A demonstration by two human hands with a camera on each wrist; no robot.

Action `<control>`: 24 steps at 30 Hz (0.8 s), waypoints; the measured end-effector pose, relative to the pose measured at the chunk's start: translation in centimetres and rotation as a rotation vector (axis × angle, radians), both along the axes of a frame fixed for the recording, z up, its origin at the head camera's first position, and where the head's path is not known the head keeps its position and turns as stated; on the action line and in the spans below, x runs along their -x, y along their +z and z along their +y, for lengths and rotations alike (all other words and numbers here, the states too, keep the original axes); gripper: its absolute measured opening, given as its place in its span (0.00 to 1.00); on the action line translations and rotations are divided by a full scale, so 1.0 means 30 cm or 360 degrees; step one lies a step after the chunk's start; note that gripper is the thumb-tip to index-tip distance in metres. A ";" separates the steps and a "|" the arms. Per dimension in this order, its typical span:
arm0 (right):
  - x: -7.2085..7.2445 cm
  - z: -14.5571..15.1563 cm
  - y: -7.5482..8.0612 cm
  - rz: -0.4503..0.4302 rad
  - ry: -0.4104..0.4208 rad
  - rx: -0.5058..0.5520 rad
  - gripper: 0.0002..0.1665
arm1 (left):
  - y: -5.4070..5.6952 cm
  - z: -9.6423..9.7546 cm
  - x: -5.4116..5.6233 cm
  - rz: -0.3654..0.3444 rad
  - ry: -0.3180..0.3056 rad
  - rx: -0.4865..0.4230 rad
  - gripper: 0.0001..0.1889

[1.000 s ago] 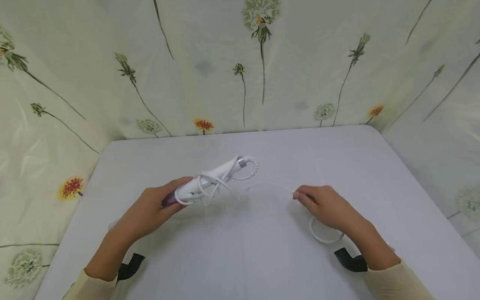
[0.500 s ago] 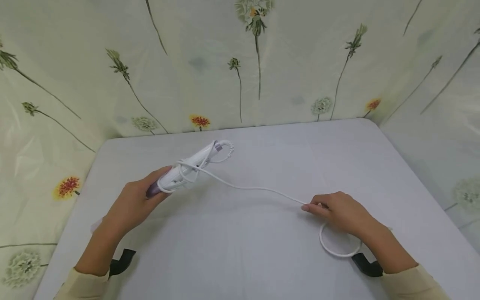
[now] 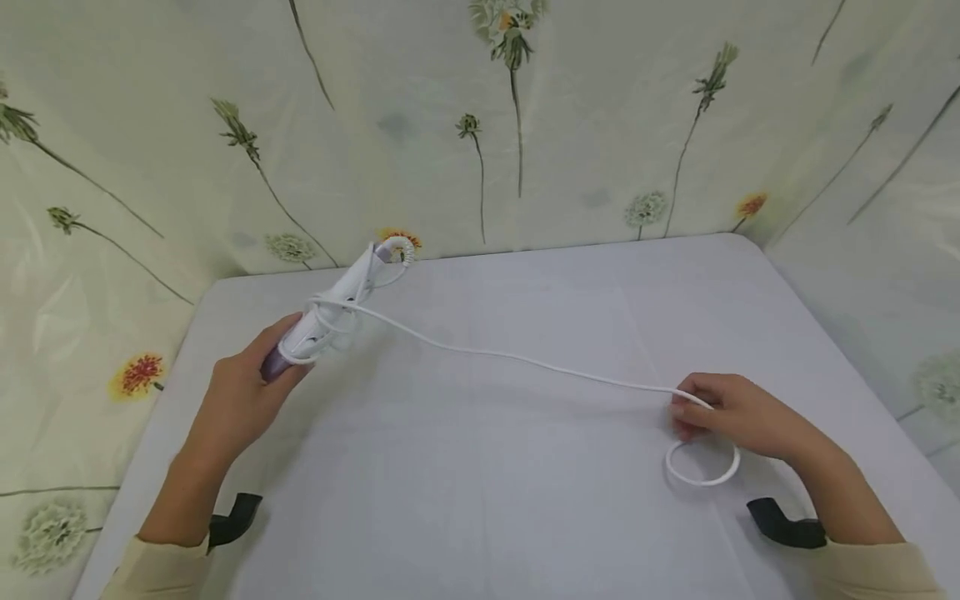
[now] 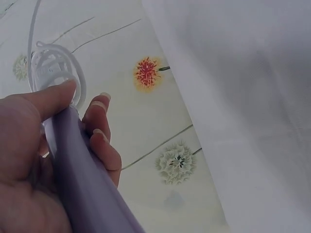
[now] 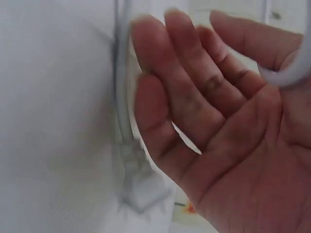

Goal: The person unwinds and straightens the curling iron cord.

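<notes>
Head view high, facing forward, down; wrist views close; table (image 3: pixel 480 492) shared.

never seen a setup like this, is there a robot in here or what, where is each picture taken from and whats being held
No robot: these are a person's two bare hands. The wide view comes from a camera worn on the head, looking down; the two close-ups come from cameras on the wrists. The dark curved piece by each wrist may be part of a camera mount.

The left hand holds a white and purple device above a white surface. A white cord is wrapped around the device and stretches across to the right hand, where it loops by the thumb. The right wrist view also shows a blurry plug. Behind is a flower-patterned sheet.
</notes>
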State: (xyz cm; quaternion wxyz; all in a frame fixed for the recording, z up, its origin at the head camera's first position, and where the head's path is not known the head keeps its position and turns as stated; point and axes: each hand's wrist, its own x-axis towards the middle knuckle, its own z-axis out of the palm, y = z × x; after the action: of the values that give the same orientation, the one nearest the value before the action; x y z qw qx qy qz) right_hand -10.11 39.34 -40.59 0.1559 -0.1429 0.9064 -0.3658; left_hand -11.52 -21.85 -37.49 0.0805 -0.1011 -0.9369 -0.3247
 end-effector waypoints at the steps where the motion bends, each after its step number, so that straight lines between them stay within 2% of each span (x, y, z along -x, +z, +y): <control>1: -0.008 0.016 0.004 -0.0007 0.0025 0.0059 0.07 | -0.001 -0.003 0.002 0.0009 0.0015 -0.0002 0.35; 5: -0.038 0.079 0.013 -0.0097 0.0116 0.0285 0.13 | -0.004 -0.009 0.006 0.0030 0.0052 -0.0009 0.35; 9: -0.074 0.135 0.023 -0.0277 0.0093 0.0310 0.19 | 0.006 -0.004 0.009 0.0033 0.0083 -0.0003 0.36; 10: -0.085 0.145 0.029 -0.0294 0.0041 0.0260 0.18 | 0.010 -0.003 0.011 0.0036 0.0091 0.0001 0.36; 13: -0.116 0.173 0.058 -0.0225 -0.0178 -0.0047 0.17 | 0.021 -0.002 0.016 0.0064 0.0098 0.0005 0.36; 17: -0.142 0.221 0.107 0.0008 -0.0389 -0.0454 0.17 | 0.021 0.000 0.025 0.0075 0.0091 -0.0008 0.36; 21: -0.147 0.271 0.149 0.0224 -0.0538 -0.0604 0.21 | 0.014 0.001 0.031 0.0055 0.0073 -0.0010 0.35; 24: -0.118 0.289 0.166 0.0237 -0.0603 -0.0676 0.27 | 0.009 0.002 0.034 0.0043 0.0058 -0.0017 0.35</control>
State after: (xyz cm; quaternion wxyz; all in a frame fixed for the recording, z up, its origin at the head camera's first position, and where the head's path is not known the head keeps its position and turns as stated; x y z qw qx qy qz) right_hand -6.56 48.00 -35.62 0.0444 0.0384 0.9821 -0.1791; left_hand -12.55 -21.80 -37.21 0.0995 -0.0881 -0.9357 -0.3268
